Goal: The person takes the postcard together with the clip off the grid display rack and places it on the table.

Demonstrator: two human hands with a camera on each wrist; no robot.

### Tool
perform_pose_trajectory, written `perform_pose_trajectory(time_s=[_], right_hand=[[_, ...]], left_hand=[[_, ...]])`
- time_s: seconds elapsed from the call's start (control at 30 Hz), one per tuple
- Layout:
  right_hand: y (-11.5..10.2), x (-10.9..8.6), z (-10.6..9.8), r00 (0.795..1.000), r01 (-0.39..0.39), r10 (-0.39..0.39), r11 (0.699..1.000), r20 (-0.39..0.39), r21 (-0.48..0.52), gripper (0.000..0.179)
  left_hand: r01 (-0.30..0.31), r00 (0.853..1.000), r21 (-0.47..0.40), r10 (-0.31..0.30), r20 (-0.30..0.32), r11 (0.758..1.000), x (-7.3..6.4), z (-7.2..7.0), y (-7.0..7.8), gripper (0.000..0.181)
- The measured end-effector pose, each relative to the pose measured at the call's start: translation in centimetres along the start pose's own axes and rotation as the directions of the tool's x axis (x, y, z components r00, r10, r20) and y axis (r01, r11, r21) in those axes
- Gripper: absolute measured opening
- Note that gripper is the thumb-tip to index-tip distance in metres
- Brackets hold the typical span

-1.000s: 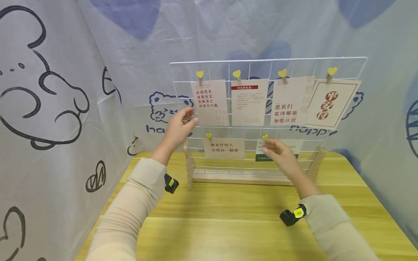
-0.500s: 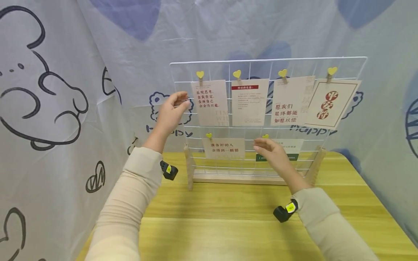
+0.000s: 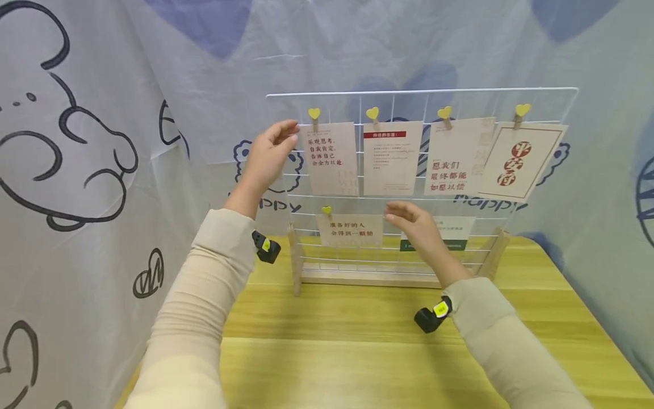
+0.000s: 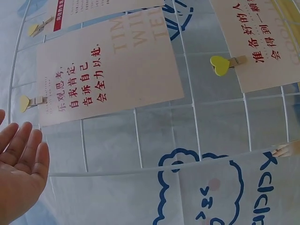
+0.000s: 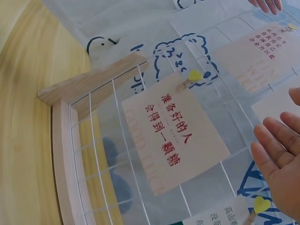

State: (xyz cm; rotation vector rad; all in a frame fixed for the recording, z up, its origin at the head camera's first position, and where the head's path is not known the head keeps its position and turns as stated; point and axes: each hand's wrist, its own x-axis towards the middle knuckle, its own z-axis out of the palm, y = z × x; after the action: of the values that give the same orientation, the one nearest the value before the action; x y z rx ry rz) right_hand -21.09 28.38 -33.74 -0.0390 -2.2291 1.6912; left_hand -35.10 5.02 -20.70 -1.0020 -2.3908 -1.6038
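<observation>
Head view: my two hands are well apart in front of a white wire grid (image 3: pixel 424 91), fingers loosely extended, neither holding anything. The grid carries six printed cards in two rows. My left hand (image 3: pixel 267 153) is raised at the grid's left side, its fingertips just beside the left edge of the upper-left card (image 3: pixel 332 165), a little below that card's yellow heart clip (image 3: pixel 314 113); I cannot tell whether they touch the card or the wire. To the right in the same row, beyond my left hand, are the red-barred card (image 3: pixel 392 162), the third card (image 3: pixel 452 162) and the tilted framed card (image 3: pixel 523 162).

My right hand (image 3: pixel 416 224) is lower, covering part of the green-edged card (image 3: pixel 449 227); its fingertips lie near the right edge of the lower-left card (image 3: pixel 352 232).

Left wrist view: my left fingers lie near the upper-left card's corner, gripping neither card nor clip.

Right wrist view: my right fingers stand clear of the lower-left card; the green-edged card's heart clip (image 5: pixel 261 205) appears just beside my palm.

Below, the wooden stand (image 3: pixel 368 278) rests on the table (image 3: pixel 352 324).
</observation>
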Motion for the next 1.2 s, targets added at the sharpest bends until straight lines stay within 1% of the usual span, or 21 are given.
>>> perform_pose_trajectory(time_s=[0.17,0.37,0.47,0.57,0.77,0.93,1.1,1.2], right_hand=[[-0.1,0.5,0.3,1.000,0.002,-0.002,0.999,0.002,0.036,0.046],[-0.5,1.1,0.4,1.000,0.025,-0.025,0.996,0.003,0.084,0.041],[-0.8,1.6,0.5,1.000,0.022,-0.023,0.996,0.006,0.082,0.040],[-1.2,2.1,0.8,1.000,0.022,-0.023,0.996,0.011,0.083,0.039],[-1.9,3.2,1.5,0.999,0.029,-0.030,0.998,0.015,0.061,0.037],[-2.2,3.7,2.0,0.999,0.033,-0.034,0.997,0.008,0.070,0.036],[-2.4,4.0,2.2,1.000,0.024,-0.024,0.996,0.010,0.086,0.038],[-2.6,4.3,2.3,1.000,0.017,-0.019,0.995,0.011,0.101,0.038]], left_hand=[[-0.012,1.000,-0.025,0.012,-0.009,1.000,0.7,-0.1,0.8,0.038],[-0.038,0.999,-0.044,0.038,-0.015,0.998,1.3,-0.7,1.6,0.036],[-0.052,0.999,-0.054,0.051,-0.013,0.997,1.5,-0.9,1.8,0.035],[-0.051,0.999,-0.063,0.051,-0.004,0.997,1.7,-1.0,2.0,0.033],[-0.042,0.999,-0.040,0.043,0.023,0.998,2.1,-0.9,2.2,0.035],[-0.039,0.998,-0.018,0.039,0.046,0.999,2.5,-0.7,2.5,0.036],[-0.009,0.997,0.019,0.007,0.083,1.000,2.7,-0.5,3.0,0.038],[0.005,0.995,0.044,-0.009,0.095,0.999,2.9,-0.4,3.3,0.038]])
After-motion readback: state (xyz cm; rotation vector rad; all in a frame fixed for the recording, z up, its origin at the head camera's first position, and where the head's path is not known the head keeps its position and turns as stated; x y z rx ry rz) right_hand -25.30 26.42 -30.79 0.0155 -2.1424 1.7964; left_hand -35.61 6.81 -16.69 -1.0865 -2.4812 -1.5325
